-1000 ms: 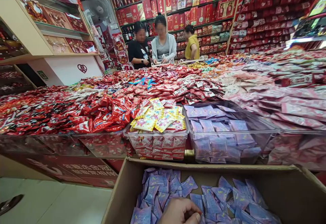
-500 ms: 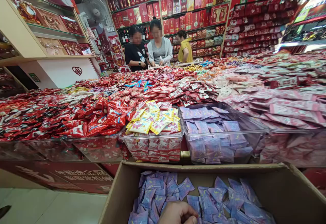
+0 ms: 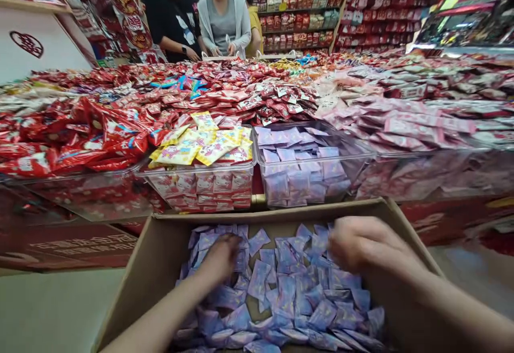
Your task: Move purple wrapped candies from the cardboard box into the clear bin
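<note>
Inside a cardboard box [image 3: 128, 278] lie many small purple-blue packets [image 3: 287, 294], covering most of its bottom. My left hand [image 3: 225, 254] is down among the packets on the left side, fingers curled, with anything in them hidden. Over the right side of the box is my right hand [image 3: 357, 243], curled but smeared by motion, so its grip does not show. Just beyond the box's far edge stands a clear plastic bin [image 3: 317, 161] with similar purple packets inside, in rough rows and partly filling it.
Left of that bin, another clear bin [image 3: 201, 170] holds yellow-white and pink packets. Red packets [image 3: 116, 133] heap up farther left, pink packets [image 3: 425, 125] on the right. Behind the display stand people, one in a grey top [image 3: 225, 18]. Tiled floor [image 3: 60, 299] shows at lower left.
The view has tilted down and shows more of the box. Both forearms are now in view, one hand at each side of the box; before, only one hand showed, at the bottom.
</note>
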`<state>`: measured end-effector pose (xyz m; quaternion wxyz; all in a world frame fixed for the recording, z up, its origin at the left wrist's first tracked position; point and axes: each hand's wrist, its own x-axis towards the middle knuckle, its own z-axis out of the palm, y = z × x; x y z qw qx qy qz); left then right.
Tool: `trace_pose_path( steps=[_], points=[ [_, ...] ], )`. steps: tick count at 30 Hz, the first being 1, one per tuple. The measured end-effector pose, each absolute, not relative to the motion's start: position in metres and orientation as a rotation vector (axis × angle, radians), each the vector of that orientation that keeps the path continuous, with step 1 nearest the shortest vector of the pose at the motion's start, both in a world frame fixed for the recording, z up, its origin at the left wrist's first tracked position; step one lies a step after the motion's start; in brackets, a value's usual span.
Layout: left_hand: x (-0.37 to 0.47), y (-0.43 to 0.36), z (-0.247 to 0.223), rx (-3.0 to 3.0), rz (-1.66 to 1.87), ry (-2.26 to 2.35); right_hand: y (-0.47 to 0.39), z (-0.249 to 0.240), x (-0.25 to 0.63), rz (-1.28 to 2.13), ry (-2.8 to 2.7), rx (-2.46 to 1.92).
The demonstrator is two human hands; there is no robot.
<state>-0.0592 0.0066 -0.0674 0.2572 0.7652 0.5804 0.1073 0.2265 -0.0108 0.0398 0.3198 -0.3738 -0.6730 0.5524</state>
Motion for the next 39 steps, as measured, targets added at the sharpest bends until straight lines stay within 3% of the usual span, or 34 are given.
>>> trace_pose_path(
  steps=[6, 11, 15, 20, 26, 39],
  points=[
    [-0.030, 0.022, -0.078, 2.191, 0.244, 1.559, 0.007, 0.014, 0.195, 1.425, -2.074, -1.032],
    [-0.008, 0.032, -0.082, 2.157, 0.268, 1.509, 0.001, -0.005, 0.192, 1.037, -2.352, -1.223],
    [-0.003, 0.021, -0.054, 2.028, 0.463, 1.377, 0.005, -0.017, 0.197, 0.794, -2.267, -1.481],
    [0.010, 0.001, -0.007, 1.639, 0.695, 1.150, 0.010, -0.008, 0.193, 1.080, -2.159, -1.260],
    [0.017, -0.009, 0.008, 1.262, 0.875, 0.997, 0.007, 0.001, 0.185, 1.493, -1.723, -1.082],
    [0.014, -0.009, 0.006, 0.893, 0.943, 0.951, 0.005, 0.014, 0.187, 1.602, -1.331, -1.215]
  ],
)
